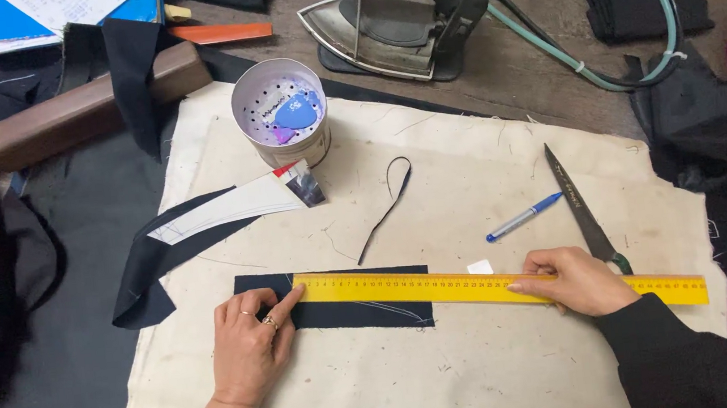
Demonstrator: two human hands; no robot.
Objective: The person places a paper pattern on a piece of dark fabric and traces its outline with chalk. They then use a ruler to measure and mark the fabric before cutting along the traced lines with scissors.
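A yellow ruler (498,286) lies flat across a cream pressing cloth (453,374), running from the centre out toward 3 o'clock, its left end resting on a dark rectangular fabric piece (339,310) marked with faint chalk lines. The left hand (248,346) lies at about 7 o'clock, palm down on the dark fabric piece, fingers loosely together with the index fingertip pressing the ruler's left end. The right hand (580,278) sits at about 4 o'clock, fingers stretched flat and close together on top of the ruler — pinning it down, not gripping it. Just past that hand, toward 2 o'clock, long scissors (582,208) lie closed on the cloth, with a blue pen (522,217) near them. At 12 o'clock stands a white cup (280,114) holding blue tailor's chalk (295,112), and beyond it a steam iron (402,15) rests on the wooden table (537,60). A thin black cord loop (386,206) lies near the centre — a white paper pattern piece (229,209) to its left.
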